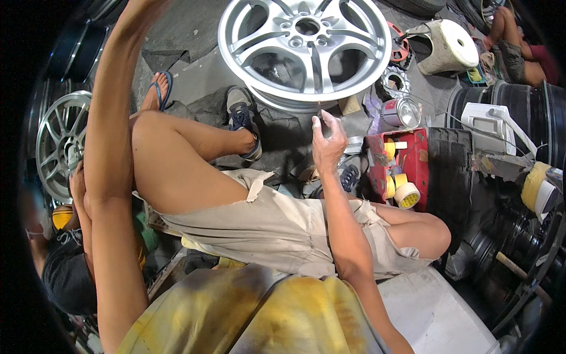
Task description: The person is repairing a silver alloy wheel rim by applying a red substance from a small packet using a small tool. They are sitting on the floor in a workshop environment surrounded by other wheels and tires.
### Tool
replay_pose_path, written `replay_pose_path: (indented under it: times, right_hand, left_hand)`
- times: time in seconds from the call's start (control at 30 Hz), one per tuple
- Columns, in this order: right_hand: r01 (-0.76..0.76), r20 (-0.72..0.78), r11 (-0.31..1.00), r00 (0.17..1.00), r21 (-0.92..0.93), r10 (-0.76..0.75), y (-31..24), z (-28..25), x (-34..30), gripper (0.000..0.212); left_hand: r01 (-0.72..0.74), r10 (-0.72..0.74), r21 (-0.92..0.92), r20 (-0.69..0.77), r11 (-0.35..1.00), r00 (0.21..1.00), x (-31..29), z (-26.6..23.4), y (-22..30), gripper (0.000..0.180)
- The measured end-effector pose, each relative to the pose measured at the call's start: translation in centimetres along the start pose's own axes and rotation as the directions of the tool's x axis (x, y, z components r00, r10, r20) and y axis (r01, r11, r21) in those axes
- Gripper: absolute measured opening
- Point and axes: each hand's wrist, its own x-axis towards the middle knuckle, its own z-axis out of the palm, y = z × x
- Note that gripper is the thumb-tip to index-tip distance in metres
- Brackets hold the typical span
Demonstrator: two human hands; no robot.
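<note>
A silver alloy wheel with wide paired spokes lies face up in front of me, raised above the floor. Just below its near rim is my right hand, thumb and fingers drawn together. They pinch a thin dark sliver, whose tip points up at the rim; I cannot make out its kind or whether it touches. My left arm reaches up along the left side, and its hand is cut off by the top edge.
At right stand a metal can, a red crate with tape rolls, a white stool and dark wheels. Another person in a dark shirt sits at left beside a multi-spoke wheel. Someone else is at top right.
</note>
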Motion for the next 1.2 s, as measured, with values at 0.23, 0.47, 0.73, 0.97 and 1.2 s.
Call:
replay_pose_path:
  times: [0.23,0.47,0.73,0.97,1.2]
  right_hand:
    - [-0.081,-0.05,0.996,0.995,0.028,0.083,1.0,0.7,0.8,0.021]
    - [-0.047,0.014,0.999,0.999,-0.005,0.047,0.5,1.0,0.2,0.019]
    - [0.071,-0.032,0.992,0.997,-0.105,-0.075,0.4,-0.1,0.6,0.018]
    - [0.014,-0.056,0.997,0.998,-0.074,-0.018,0.3,-1.1,0.7,0.019]
    - [0.031,-0.039,0.992,0.999,-0.119,-0.036,0.0,-1.1,0.6,0.019]
  left_hand:
    - [-0.052,0.054,-0.023,0.062,0.998,0.997,0.2,-0.2,-0.8,0.023]
    - [-0.035,0.034,0.008,0.043,0.999,0.998,0.6,-0.7,-1.4,0.023]
    - [-0.021,0.021,0.004,0.05,1.0,0.999,0.5,0.0,-0.3,0.021]
    - [-0.027,0.028,-0.025,0.05,0.999,0.998,0.9,-0.6,-1.3,0.02]
    - [-0.058,0.058,-0.006,0.077,0.998,0.995,0.6,-0.2,-0.7,0.021]
